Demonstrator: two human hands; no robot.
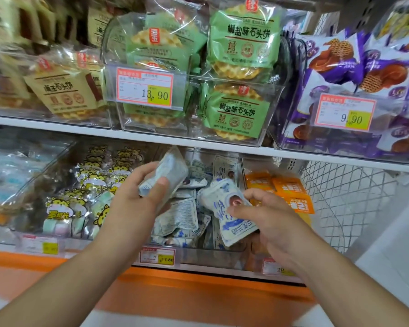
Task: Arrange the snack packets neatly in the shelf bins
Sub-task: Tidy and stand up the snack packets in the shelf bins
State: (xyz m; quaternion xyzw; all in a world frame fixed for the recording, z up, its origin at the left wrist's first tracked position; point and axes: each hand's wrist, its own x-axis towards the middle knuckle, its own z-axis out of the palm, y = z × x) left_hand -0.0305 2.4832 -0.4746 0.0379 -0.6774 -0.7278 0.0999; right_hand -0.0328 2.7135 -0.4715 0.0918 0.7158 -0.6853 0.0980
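Note:
A clear bin [213, 256] on the lower shelf holds several white-and-blue snack packets [177, 215] lying in a loose heap. My left hand [137, 194] grips one or two of these packets [172, 171] above the bin's left side, thumb across the front. My right hand [269, 215] pinches another white-and-blue packet [224, 208] over the bin's right half, tilted with its printed face toward me. Both hands hover just above the heap.
Left of the bin stand yellow cartoon-cat packets [90, 185]; right of it, orange packets [291, 190] and a white wire basket [350, 197]. The upper shelf carries bins of green waffle packs [241, 43], tan packs [64, 90] and purple packs [354, 67]. Price tags [144, 87] hang in front.

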